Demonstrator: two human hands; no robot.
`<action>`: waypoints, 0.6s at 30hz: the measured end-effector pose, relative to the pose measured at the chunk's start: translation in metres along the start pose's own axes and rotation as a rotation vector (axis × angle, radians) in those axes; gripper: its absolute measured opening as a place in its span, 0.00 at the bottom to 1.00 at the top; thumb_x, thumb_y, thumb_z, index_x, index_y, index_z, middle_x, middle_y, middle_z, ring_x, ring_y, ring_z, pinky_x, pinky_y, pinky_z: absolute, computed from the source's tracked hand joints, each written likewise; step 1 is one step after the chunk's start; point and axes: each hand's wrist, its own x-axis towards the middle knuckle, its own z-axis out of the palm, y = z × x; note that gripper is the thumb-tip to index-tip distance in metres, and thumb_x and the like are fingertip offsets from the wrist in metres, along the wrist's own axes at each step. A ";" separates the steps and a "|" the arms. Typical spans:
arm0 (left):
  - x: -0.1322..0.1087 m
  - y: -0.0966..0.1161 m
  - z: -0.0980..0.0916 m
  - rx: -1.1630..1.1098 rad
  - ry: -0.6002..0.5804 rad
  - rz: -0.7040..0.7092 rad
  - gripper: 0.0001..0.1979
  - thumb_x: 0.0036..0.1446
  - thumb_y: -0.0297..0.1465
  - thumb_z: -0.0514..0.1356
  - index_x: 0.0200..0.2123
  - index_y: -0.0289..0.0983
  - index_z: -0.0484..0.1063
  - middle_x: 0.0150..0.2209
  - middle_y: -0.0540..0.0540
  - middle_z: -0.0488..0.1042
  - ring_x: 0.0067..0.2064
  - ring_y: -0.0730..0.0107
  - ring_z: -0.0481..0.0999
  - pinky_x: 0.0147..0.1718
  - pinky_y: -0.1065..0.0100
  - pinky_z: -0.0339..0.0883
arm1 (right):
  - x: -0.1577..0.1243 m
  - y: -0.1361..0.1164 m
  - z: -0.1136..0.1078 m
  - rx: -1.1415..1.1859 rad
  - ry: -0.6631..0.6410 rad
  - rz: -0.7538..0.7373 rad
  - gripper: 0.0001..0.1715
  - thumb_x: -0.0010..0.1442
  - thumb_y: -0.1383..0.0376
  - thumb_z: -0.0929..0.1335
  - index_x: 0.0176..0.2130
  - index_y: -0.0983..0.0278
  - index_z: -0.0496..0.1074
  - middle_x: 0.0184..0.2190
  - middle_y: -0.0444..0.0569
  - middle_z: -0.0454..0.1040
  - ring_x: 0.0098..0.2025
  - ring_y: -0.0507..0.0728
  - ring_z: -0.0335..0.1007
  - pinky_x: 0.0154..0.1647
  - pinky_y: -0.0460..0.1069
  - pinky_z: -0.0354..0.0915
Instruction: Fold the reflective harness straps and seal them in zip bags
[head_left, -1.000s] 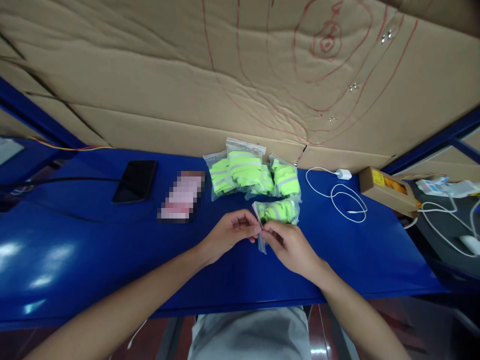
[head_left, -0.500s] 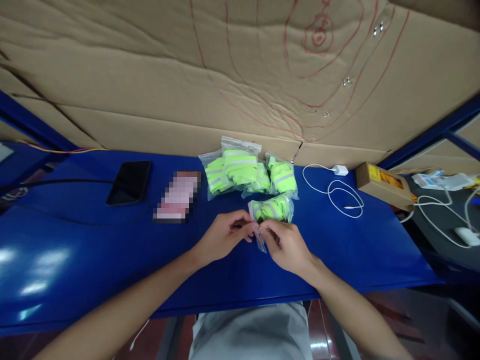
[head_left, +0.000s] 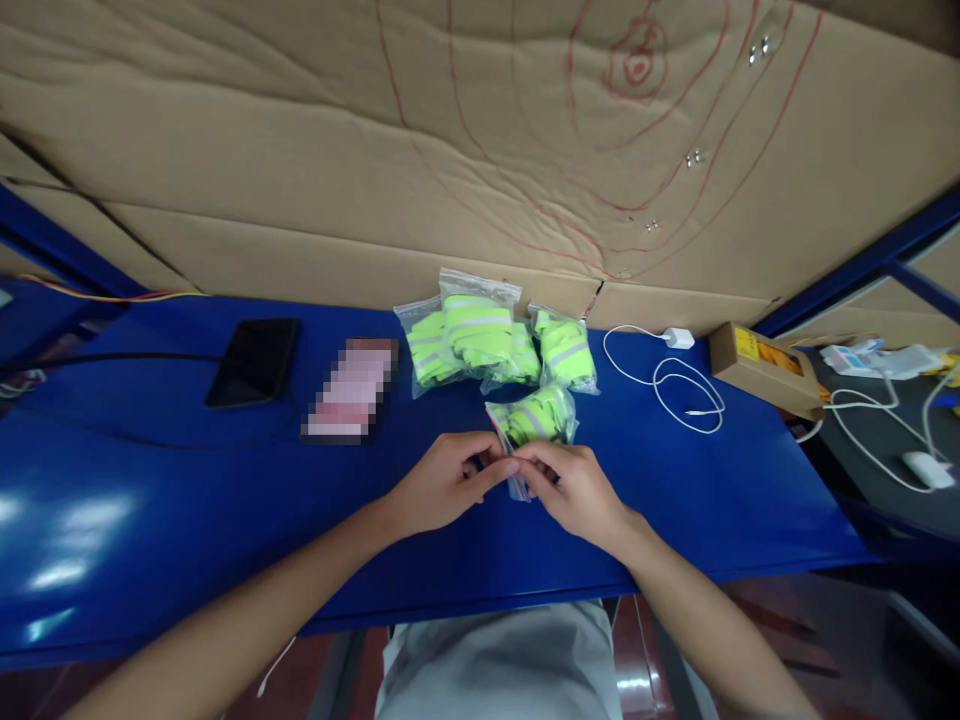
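A small clear zip bag (head_left: pixel 534 420) stuffed with neon-green reflective bands lies on the blue table (head_left: pixel 150 480), its open end turned toward me. My left hand (head_left: pixel 442 483) and my right hand (head_left: pixel 574 490) meet at that end, each pinching the bag's zip edge between thumb and fingers. Behind it, against the cardboard wall, lies a pile of several filled bags of green bands (head_left: pixel 491 340).
A black phone (head_left: pixel 253 362) and a blurred pink object (head_left: pixel 350 390) lie to the left. A white charger with its coiled cable (head_left: pixel 679 375), a small cardboard box (head_left: pixel 765 368) and more white cables (head_left: pixel 877 420) are on the right. The table's front edge runs just below my wrists.
Both hands have stayed pinched on the bag's edge and shifted slightly toward me and left, and the bag has moved with them. The view has also drifted a little.
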 end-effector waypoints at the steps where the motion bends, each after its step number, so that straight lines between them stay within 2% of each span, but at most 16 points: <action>1: 0.000 -0.001 0.000 0.010 -0.009 0.006 0.18 0.64 0.44 0.61 0.32 0.35 0.73 0.29 0.50 0.72 0.26 0.72 0.75 0.25 0.72 0.70 | 0.000 -0.001 0.001 0.013 -0.003 0.005 0.10 0.71 0.63 0.64 0.39 0.62 0.74 0.26 0.43 0.77 0.27 0.50 0.73 0.30 0.44 0.62; 3: 0.000 -0.004 -0.001 0.031 -0.026 0.036 0.18 0.66 0.43 0.58 0.32 0.35 0.73 0.28 0.50 0.72 0.27 0.72 0.74 0.26 0.72 0.69 | -0.001 -0.002 0.004 0.009 0.004 0.011 0.10 0.71 0.63 0.64 0.38 0.62 0.73 0.26 0.42 0.76 0.26 0.50 0.72 0.29 0.44 0.62; 6: 0.000 -0.004 0.000 0.117 0.033 0.123 0.18 0.67 0.39 0.57 0.28 0.35 0.72 0.25 0.51 0.69 0.26 0.74 0.69 0.26 0.73 0.63 | -0.002 -0.006 0.009 -0.130 0.089 -0.019 0.10 0.69 0.65 0.65 0.34 0.62 0.72 0.24 0.41 0.74 0.23 0.49 0.69 0.28 0.44 0.60; 9: 0.000 -0.002 -0.001 0.181 0.165 0.192 0.19 0.66 0.36 0.57 0.23 0.35 0.70 0.22 0.52 0.67 0.25 0.75 0.66 0.25 0.72 0.58 | -0.002 -0.005 0.007 -0.309 0.282 -0.049 0.10 0.65 0.66 0.66 0.31 0.62 0.70 0.22 0.41 0.72 0.21 0.49 0.66 0.26 0.46 0.57; 13: -0.006 0.004 -0.006 0.142 0.299 0.248 0.17 0.67 0.32 0.57 0.23 0.36 0.70 0.23 0.52 0.70 0.24 0.76 0.67 0.24 0.72 0.59 | -0.001 0.003 -0.010 -0.350 0.564 0.024 0.10 0.65 0.66 0.66 0.30 0.62 0.68 0.23 0.43 0.71 0.24 0.52 0.67 0.29 0.47 0.60; 15: -0.010 0.005 -0.007 0.188 0.308 0.395 0.15 0.67 0.29 0.58 0.25 0.36 0.71 0.25 0.50 0.72 0.25 0.75 0.70 0.27 0.72 0.62 | -0.001 0.004 -0.018 -0.268 0.619 0.052 0.09 0.66 0.64 0.66 0.32 0.61 0.69 0.26 0.44 0.73 0.28 0.53 0.71 0.33 0.48 0.64; 18: -0.011 -0.003 -0.006 0.264 0.346 0.662 0.02 0.62 0.28 0.65 0.36 0.38 0.74 0.34 0.47 0.76 0.36 0.68 0.77 0.38 0.68 0.70 | 0.000 0.003 -0.023 0.047 0.545 0.068 0.09 0.69 0.60 0.65 0.38 0.61 0.71 0.34 0.46 0.76 0.35 0.54 0.73 0.37 0.47 0.68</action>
